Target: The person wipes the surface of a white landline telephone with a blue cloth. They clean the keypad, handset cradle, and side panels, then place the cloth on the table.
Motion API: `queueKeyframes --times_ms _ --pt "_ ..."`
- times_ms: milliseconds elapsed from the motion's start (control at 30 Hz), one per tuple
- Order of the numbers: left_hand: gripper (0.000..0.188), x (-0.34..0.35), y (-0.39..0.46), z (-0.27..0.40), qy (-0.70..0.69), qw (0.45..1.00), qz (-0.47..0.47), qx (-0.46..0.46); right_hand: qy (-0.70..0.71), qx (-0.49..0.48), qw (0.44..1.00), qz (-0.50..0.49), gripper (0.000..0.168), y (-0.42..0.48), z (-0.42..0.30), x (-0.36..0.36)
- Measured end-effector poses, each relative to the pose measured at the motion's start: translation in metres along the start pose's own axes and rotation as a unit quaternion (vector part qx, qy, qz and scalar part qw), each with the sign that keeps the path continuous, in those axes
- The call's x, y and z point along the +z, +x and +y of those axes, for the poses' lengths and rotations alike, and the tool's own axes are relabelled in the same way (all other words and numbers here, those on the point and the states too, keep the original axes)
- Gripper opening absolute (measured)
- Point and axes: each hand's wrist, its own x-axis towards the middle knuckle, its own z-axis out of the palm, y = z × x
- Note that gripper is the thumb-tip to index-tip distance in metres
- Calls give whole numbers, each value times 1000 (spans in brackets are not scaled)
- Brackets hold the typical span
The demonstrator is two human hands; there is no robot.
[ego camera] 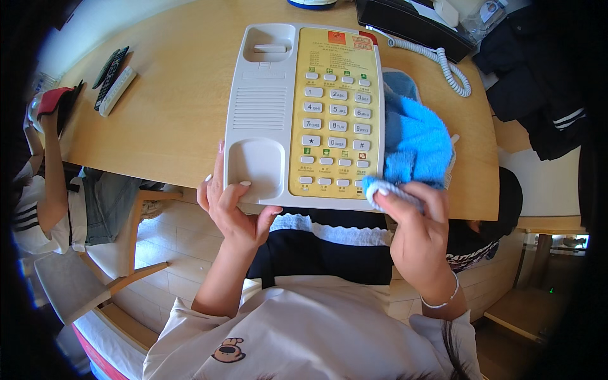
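A pale grey desk telephone base (259,109) is held up in front of me, keypad towards me, its yellow faceplate (327,152) bearing printed writing. Its handset cradle is empty. My left hand (237,213) grips the base at its lower left corner, with a finger in the cradle hollow and the thumb by the bottom edge. In my right hand (418,228) is a bunched blue cloth (418,137), pressed to the lower right corner by the bottom row of buttons. The rest of the cloth spreads along the base's right side, partly hidden behind it.
A wooden table (171,114) lies beneath. Two dark remote controls (111,71) and a white remote-like device (117,90) rest to the left. A white coiled cord (441,66) trails from a black box (403,28). Another person's arm (53,166) reaches a red item (52,100).
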Motion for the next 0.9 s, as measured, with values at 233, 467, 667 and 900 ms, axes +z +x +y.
queueKeyframes --times_ms 233,467,667,900 --pt "55 2 -1 -1 1 1000 8 0 -29 -160 981 -103 26 28 -16 -6" --pt "55 2 7 2 -22 1000 12 6 -154 -169 971 -67 25 62 -49 22" --pt "54 -1 6 0 -4 1000 7 3 -62 -111 990 -62 27 116 -19 27" --pt "52 -2 5 -2 -4 1000 0 10 -62 -92 993 -40 21 98 18 6"
